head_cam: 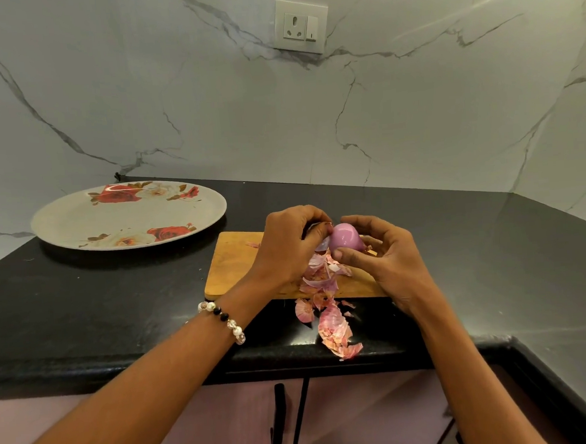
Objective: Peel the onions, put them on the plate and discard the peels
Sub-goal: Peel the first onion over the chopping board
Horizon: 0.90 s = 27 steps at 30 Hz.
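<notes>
Black counter (101, 302); floral plate (78, 217) at left, nothing on it. Wooden board (232, 266) mid-counter. Right hand (386, 254) cups the onion (343, 237) above the board: glossy, pale purple, mostly bare. Left hand (286, 246) pinches skin at its end. Papery pink peels (332, 322) lie from the board to the counter edge.

Both hands hold a shiny pink onion (343, 238) above a wooden cutting board (233, 270) on the black counter (101, 302). The right hand (386, 254) grips it while the left hand (286, 244) pinches its tip. Peels (328, 309) trail toward the counter's front edge. A flowered plate (126, 215) sits at the back left.
</notes>
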### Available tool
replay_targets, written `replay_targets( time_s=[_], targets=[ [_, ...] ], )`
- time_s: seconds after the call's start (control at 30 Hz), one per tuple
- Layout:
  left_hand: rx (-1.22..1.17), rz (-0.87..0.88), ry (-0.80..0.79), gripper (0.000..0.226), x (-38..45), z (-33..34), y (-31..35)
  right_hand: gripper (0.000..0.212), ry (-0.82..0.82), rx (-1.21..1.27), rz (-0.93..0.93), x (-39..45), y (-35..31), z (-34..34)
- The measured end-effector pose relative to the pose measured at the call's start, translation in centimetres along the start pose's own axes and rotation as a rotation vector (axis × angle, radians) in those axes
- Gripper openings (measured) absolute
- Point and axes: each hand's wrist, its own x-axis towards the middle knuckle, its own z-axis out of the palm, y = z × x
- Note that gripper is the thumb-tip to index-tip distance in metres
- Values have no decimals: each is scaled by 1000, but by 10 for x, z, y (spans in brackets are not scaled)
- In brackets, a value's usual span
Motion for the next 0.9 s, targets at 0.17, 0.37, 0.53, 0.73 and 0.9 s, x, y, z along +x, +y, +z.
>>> replay_targets(
  time_s=[0.17, 0.37, 0.53, 0.73, 0.9],
  targets=[
    [-117, -109, 42, 14, 3, -1, -2, 54, 3, 92, 26, 0, 0, -1],
    [-240, -144, 75, 10, 5, -4, 0, 49, 61, 435, 121, 3, 1, -3],
    [-71, -18, 57, 20, 1, -1, -1, 34, 123, 490, 138, 5, 1, -5],
    [50, 116, -29, 42, 1, 4, -4, 41, 95, 385, 135, 5, 5, -6],
    [61, 192, -138, 54, -1, 3, -1, 48, 9, 235, 92, 4, 10, -4]
  ],
)
